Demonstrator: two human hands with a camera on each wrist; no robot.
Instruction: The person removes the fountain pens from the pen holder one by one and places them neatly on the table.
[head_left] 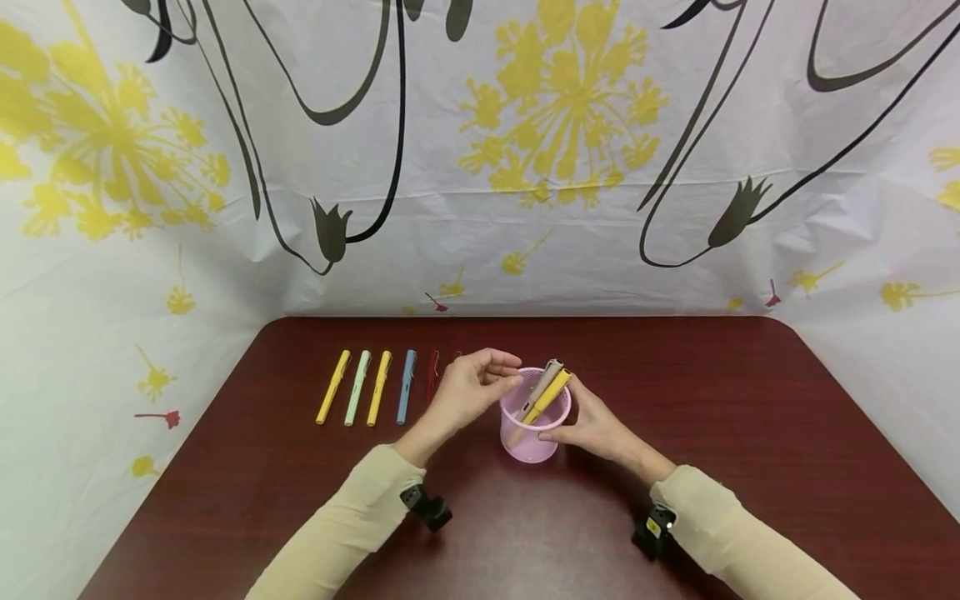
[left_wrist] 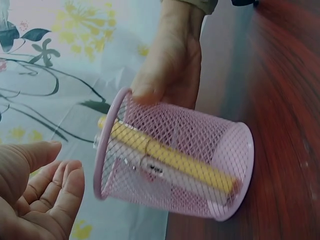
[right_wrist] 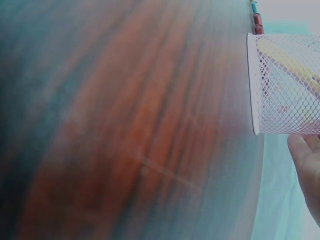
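A pink mesh pen cup [head_left: 531, 450] stands on the table with a grey pen [head_left: 542, 387] and a yellow pen [head_left: 551, 395] leaning inside it. My right hand [head_left: 597, 421] grips the cup from its right side, thumb near the rim. In the left wrist view, that same right hand [left_wrist: 172, 65] holds the mesh wall [left_wrist: 195, 120]. Beside the rim on the left is my left hand [head_left: 474, 385], fingers loosely bent and nothing between them. The left wrist view shows a gap between the left hand [left_wrist: 45, 190] and the cup.
Several pens lie in a row on the dark red table [head_left: 247, 467]: a yellow pen [head_left: 333, 387], a mint pen [head_left: 357, 388], another yellow pen [head_left: 379, 388], a blue pen [head_left: 407, 387] and a dark red pen [head_left: 432, 371]. My left hand partly hides the row's right end.
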